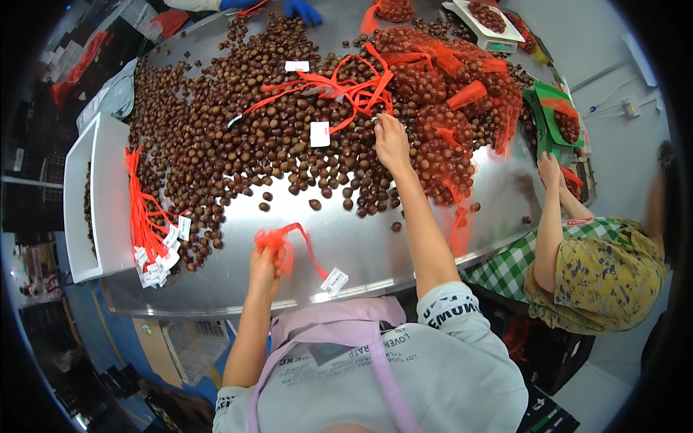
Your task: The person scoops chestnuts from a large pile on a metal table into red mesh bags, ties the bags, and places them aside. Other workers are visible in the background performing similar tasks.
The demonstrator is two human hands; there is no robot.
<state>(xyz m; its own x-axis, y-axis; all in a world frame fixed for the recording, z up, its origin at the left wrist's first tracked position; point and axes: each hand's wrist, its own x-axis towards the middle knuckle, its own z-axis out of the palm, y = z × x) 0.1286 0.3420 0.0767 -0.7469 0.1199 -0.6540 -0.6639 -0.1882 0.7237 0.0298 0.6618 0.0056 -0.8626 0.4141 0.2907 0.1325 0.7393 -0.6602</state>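
Observation:
My left hand (264, 273), near the front edge of the steel table, is closed around a red mesh bag (274, 237). A red strap with a white tag (334, 281) trails from the bag to the right. Farther off, my right hand (392, 143) is on the chestnut pile, its fingers curled together beside a tangle of red mesh straps (354, 88) with white tags. What its fingertips hold, if anything, is hidden. Loose brown chestnuts (260, 137) spread thickly across the table (346, 249). Filled red mesh bags of chestnuts (442, 155) lie just right of that hand.
At left stands a white foam box (108, 195), beside a bunch of tagged red straps (141, 206). A co-worker's hand (550, 169) is at the right edge, near a green tray (552, 119). A scale (498, 36) holds chestnuts at the far right. A blue glove (302, 11) shows across the table.

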